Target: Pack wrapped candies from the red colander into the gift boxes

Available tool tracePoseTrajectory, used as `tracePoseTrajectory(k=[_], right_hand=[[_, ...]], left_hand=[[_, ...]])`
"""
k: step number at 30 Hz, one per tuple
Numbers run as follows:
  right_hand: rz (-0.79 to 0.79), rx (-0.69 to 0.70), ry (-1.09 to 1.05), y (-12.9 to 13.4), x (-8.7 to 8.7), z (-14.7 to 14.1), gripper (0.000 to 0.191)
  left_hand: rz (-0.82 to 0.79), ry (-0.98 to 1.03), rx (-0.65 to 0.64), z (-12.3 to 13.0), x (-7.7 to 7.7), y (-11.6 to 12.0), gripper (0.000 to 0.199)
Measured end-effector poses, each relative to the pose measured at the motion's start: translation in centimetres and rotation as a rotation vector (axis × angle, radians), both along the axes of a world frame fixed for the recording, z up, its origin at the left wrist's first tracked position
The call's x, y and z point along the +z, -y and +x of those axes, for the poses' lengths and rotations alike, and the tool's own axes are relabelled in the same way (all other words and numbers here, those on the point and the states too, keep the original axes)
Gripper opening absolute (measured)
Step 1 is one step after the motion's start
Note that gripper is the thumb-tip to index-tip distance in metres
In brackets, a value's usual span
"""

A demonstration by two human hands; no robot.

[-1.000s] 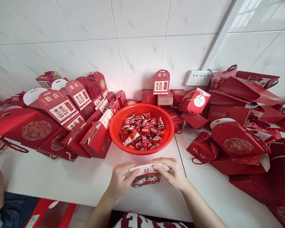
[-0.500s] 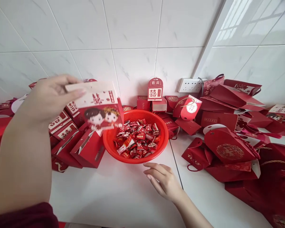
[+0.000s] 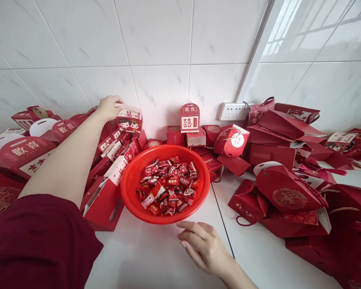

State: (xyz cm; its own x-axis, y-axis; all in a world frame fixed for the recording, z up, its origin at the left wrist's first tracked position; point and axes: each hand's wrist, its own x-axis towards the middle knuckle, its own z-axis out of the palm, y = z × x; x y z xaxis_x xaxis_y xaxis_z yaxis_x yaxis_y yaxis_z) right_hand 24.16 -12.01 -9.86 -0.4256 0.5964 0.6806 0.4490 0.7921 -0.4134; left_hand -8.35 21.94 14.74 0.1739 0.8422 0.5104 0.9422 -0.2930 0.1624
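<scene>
Stretched far forward, my left hand (image 3: 109, 107) grips the pale top edge of a red gift box (image 3: 130, 121) printed with two cartoon figures. The box is over the left-hand pile near the wall; whether it rests on the boxes under it, I cannot tell. My right hand (image 3: 203, 247) hovers low in front of the red plastic basket (image 3: 126, 196), fingers loosely bent and apart, with nothing in them. Inside the basket lie many red-wrapped candies (image 3: 171, 184).
Red open-topped boxes (image 3: 104, 208) stand in a row left of the basket. Against the tiled wall stands a small arched box (image 3: 189, 117), beside a white power strip (image 3: 234, 111). Folded red boxes (image 3: 289, 188) are heaped on the right of the white counter (image 3: 156, 257).
My left hand has carried the cartoon-printed box away from me, toward the wall and the left-hand pile. My right hand stays near the basket's front edge.
</scene>
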Motion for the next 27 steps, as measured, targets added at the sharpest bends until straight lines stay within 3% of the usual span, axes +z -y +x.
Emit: tracePoseTrajectory(k=[5,9,14,20,23,25,27], right_hand=[[0.015,-0.071,-0.007,-0.4,0.2,1.3,0.017],[-0.011,-0.13,-0.01,-0.6,0.2,2.3,0.019],[-0.011,-0.151,0.001,-0.8,0.4,2.5,0.02],[-0.008,-0.153,-0.011,-0.8,0.4,2.5,0.02],[0.006,-0.158,-0.015,-0.9,0.2,2.5,0.02],[0.021,-0.162,-0.024,-1.0,0.1,2.5,0.021],[0.029,-0.161,-0.039,-1.1,0.0,2.5,0.021]], left_hand=[[-0.039,0.055,0.102,-2.2,-2.0,-2.7,0.035],[-0.001,0.056,0.174,-2.8,-2.2,-3.4,0.037],[-0.038,-0.015,0.187,-1.9,-1.0,-2.8,0.036],[-0.058,-0.11,0.132,1.5,-0.7,-0.8,0.057],[-0.051,-0.178,-0.021,5.6,-0.3,2.8,0.041],[-0.156,-0.22,-0.393,8.6,-0.5,7.5,0.026],[-0.306,-0.158,-0.722,11.0,-2.0,14.2,0.019]])
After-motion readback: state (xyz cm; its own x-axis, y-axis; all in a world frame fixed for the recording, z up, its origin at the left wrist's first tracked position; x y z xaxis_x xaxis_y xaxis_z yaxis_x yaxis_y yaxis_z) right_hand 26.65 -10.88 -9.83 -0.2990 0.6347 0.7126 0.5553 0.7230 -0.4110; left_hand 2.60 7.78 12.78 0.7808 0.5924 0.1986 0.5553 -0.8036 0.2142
